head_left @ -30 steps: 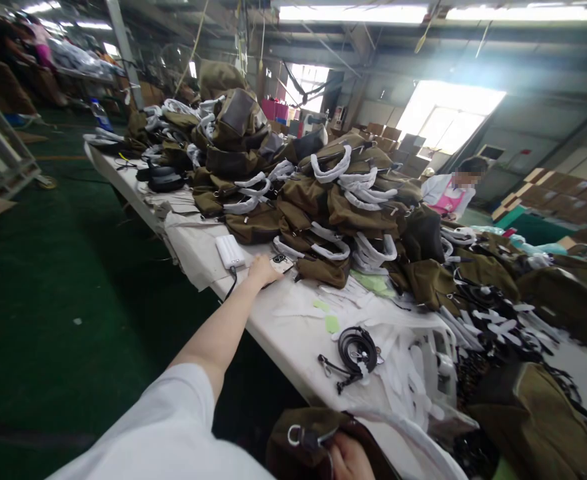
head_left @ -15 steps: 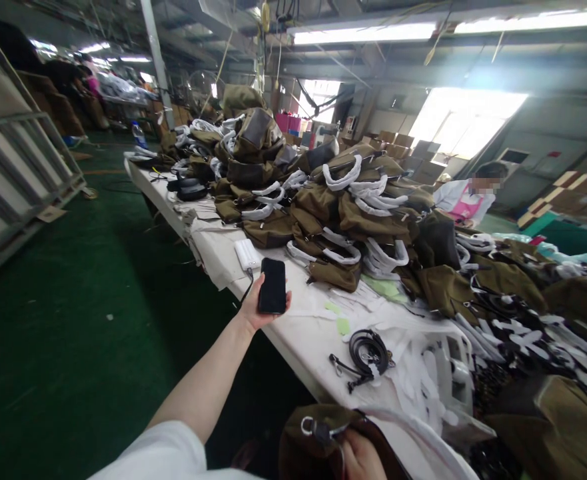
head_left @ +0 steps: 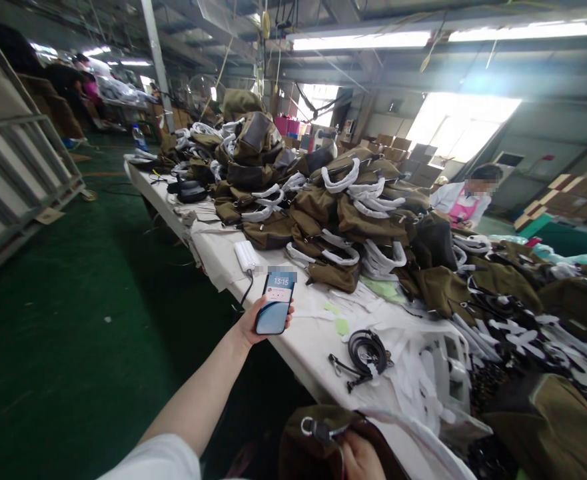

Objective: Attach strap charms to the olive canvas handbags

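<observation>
In my left hand (head_left: 252,325) is a smartphone (head_left: 273,313), held upright over the table edge with its screen lit and a clock showing. At the bottom of the view my right hand (head_left: 362,457) is closed on the rim of an olive-green handbag (head_left: 293,445), near a metal ring and a dark strap tab. My right fingertips are partly hidden by the bag. A coiled black shoulder strap (head_left: 367,353) with metal clips lies on the table just beyond this bag. A white power bank (head_left: 246,256) with a black cable lies behind the phone.
A large pile of olive bags (head_left: 318,207) with white-wrapped handles covers the long white table (head_left: 293,333). A white plastic basket (head_left: 456,373) and black straps are at the right. Across the table is a co-worker (head_left: 460,200). A metal rack (head_left: 28,180) stands on the left.
The phone's screen has gone from dark to lit. My left hand has moved slightly down toward me with it. My right hand stays on the handbag.
</observation>
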### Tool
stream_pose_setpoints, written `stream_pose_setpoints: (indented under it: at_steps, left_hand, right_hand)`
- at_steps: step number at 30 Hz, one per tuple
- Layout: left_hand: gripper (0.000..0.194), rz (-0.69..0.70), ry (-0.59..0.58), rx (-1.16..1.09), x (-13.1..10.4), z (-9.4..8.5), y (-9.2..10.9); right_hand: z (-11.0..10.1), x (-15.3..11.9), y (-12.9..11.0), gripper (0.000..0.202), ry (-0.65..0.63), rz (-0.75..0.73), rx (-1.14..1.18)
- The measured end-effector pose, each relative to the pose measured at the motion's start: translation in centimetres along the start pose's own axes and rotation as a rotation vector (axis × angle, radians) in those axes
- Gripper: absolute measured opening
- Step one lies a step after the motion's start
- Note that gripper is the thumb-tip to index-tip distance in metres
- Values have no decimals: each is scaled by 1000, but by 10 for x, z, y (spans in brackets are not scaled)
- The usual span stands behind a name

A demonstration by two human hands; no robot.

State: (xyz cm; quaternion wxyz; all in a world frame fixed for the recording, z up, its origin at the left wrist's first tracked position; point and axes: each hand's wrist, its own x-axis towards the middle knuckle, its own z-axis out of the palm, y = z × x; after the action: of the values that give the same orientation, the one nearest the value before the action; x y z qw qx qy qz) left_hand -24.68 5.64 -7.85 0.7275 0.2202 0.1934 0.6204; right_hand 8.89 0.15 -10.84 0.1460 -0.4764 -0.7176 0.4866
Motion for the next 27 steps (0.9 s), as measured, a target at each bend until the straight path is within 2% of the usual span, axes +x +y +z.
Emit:
stream_pose_setpoints:
  at_steps: [2, 5, 8, 11, 13, 15, 17, 18, 19, 21, 22, 23, 25, 27]
  left_hand:
    - [76, 26, 74, 138, 2, 7, 2]
    - [67, 111, 342, 549, 14, 16, 9]
    - [53, 162, 588, 829, 40, 21, 23]
    - [60, 174, 790, 1029, 69, 24, 37]
    - [66, 157, 869, 1167, 84, 28, 39]
    - [71, 128, 888, 1282, 92, 37, 28]
    - [70, 151, 826, 1401, 87, 53, 4]
    - [62, 246, 712, 1505, 79, 64, -10]
    - [47, 311, 547, 1563, 67, 77, -26]
    - [17, 297, 220, 1578, 32, 107, -58]
    - [14, 273, 67, 1593, 12, 121, -73]
    - [13, 275, -32, 1612, -7, 134, -86]
    - [11, 290, -177, 1670, -40, 151, -107]
    - [13, 282, -265, 1737, -59, 157, -121]
  right_hand:
    - [0, 0, -1, 57, -2, -6, -2]
    - [0, -1, -2, 54, 3, -16, -1]
    - [-1, -4, -7, 51, 20, -17, 7]
    - [-3, -10, -17, 46, 24, -15, 26]
    - [-4, -14, -24, 45, 25, -10, 31]
    - [-5, -17, -28, 42, 40, -13, 25]
    - [-5, -18, -28, 39, 52, -20, 30]
    - [-6, -18, -26, 37, 62, -10, 43]
    - [-6, -17, -24, 36, 69, 0, 60]
    - [-6, -16, -20, 33, 76, 29, 108]
    - [-6, -15, -18, 31, 80, 42, 140]
    - [-7, -15, -16, 29, 86, 54, 172]
    - [-7, -15, -12, 29, 99, 71, 224]
    - [-8, -16, -10, 30, 108, 79, 253]
